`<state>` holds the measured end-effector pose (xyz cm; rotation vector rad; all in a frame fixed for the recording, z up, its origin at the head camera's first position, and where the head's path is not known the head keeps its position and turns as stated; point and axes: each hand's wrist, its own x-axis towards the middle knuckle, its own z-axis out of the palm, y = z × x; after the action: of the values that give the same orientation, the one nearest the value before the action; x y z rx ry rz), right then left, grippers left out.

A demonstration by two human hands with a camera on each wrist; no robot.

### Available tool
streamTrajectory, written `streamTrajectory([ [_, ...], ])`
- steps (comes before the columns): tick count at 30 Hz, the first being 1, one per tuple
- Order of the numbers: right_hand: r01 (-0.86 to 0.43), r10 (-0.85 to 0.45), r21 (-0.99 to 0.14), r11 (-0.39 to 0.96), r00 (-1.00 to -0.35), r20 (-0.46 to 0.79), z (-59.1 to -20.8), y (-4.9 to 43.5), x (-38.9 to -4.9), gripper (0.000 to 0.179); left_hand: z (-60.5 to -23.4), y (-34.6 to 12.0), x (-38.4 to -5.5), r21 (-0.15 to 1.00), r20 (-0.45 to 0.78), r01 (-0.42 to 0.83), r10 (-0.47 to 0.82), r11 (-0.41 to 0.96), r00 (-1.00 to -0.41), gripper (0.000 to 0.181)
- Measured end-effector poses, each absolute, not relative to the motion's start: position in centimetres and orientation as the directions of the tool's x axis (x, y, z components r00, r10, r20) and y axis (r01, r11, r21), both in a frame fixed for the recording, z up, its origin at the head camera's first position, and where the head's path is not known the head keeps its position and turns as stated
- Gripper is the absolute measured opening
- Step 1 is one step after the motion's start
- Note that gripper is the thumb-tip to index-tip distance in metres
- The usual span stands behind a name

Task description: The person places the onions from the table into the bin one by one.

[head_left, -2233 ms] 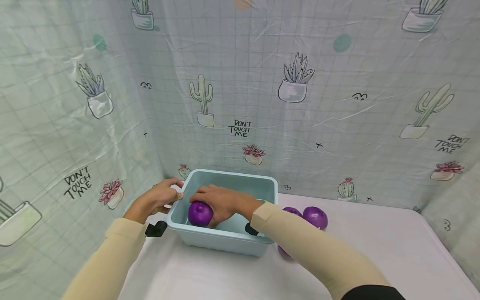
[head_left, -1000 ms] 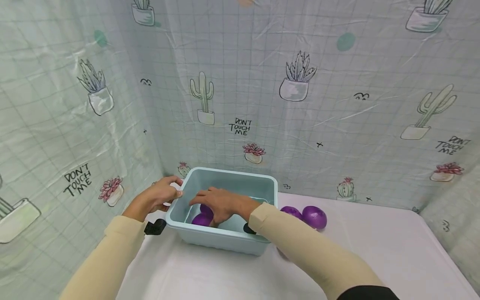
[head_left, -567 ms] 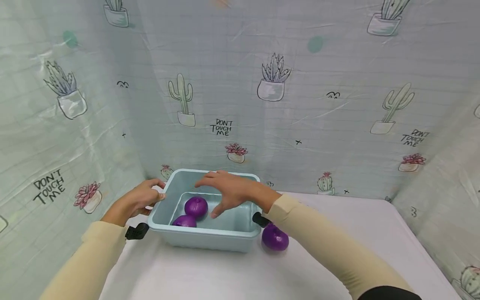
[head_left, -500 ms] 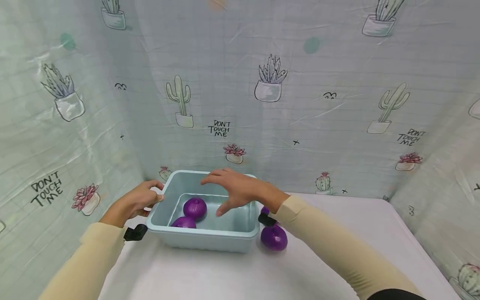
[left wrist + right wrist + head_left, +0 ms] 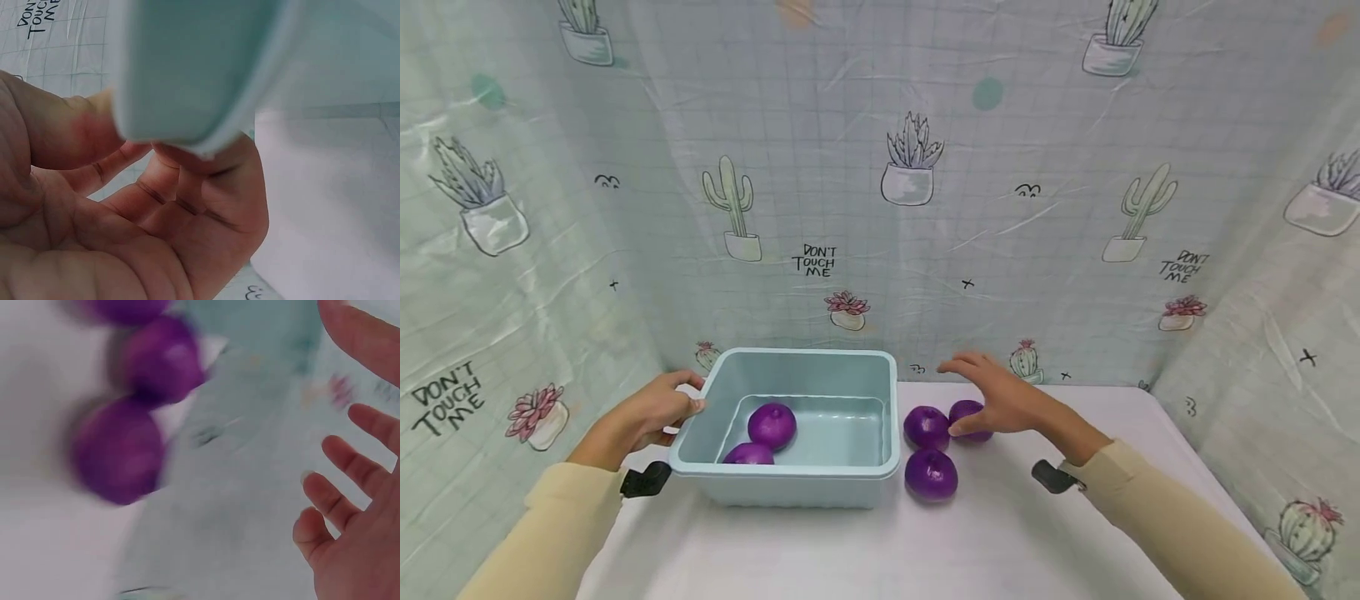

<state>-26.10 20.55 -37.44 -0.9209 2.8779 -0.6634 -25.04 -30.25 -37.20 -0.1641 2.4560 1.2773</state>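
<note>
My left hand (image 5: 653, 412) grips the left rim of a pale blue plastic bin (image 5: 790, 492); in the left wrist view its thumb and curled fingers pinch the rim. Inside the bin's left part lie two round purple onions, one (image 5: 772, 426) behind the other (image 5: 749, 454). Three more stand on the table just right of the bin: a front onion (image 5: 931, 475), a left rear onion (image 5: 927, 427) and a right rear onion (image 5: 968, 410). Over the rear pair hovers my right hand (image 5: 1003, 398), fingers spread and holding nothing; in the right wrist view the onions (image 5: 122, 453) are blurred.
A white-covered table (image 5: 1000, 533) carries everything. Behind it and along both sides hangs a grey sheet (image 5: 850, 125) printed with potted cacti, close to the bin's back edge. Black wrist cameras (image 5: 646, 480) sit under both wrists.
My right hand let go of an onion inside the bin, then rose out and moved right, over the onions on the table. My left hand stays at the rim. The head view has turned right.
</note>
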Motion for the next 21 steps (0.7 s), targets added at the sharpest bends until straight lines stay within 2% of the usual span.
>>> streamTrajectory([
  [4,-0.478,-0.475,-0.435,0.763,-0.871,0.124,-41.9,23.9,-26.5,0.093,-37.2,-30.2,-24.9,0.762,-0.369,-0.266,0.058,0.591,-0.927,0.043],
  [9,-0.361,-0.36,-0.469,0.806,-0.928,0.094,-46.1,25.3,-27.1,0.102,-37.1,-30.2,-24.9,0.76,-0.363,-0.262,0.054,0.594,-0.93,0.043],
  [21,-0.277,-0.29,-0.513,0.812,-0.955,0.057,-49.4,24.3,-28.8,0.102,-37.3,-30.1,-24.7,0.771,-0.36,-0.265,0.052,0.579,-0.932,0.043],
])
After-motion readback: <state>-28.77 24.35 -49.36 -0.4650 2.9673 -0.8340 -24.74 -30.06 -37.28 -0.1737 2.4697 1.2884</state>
